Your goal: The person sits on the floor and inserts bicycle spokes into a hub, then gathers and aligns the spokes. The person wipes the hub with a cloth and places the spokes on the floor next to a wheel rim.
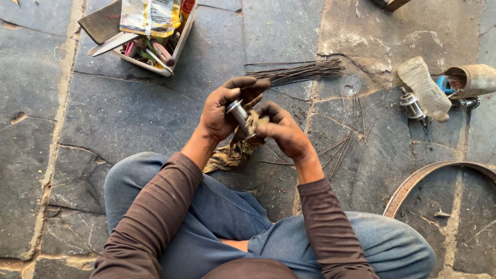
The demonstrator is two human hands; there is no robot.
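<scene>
Over the lap, the left hand grips a small metal hub while the right hand closes a dirty rag on it: best kept turning steadily, spokes lying beyond on the stone floor.

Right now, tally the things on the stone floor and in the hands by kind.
Hands: 2, left hand and right hand
Metal hubs: 2, held hub, floor hub
Rags: 1
Spoke bundles: 1
Plastic bottles: 1
Tool boxes: 1
Rims: 1
Total: 9
</scene>
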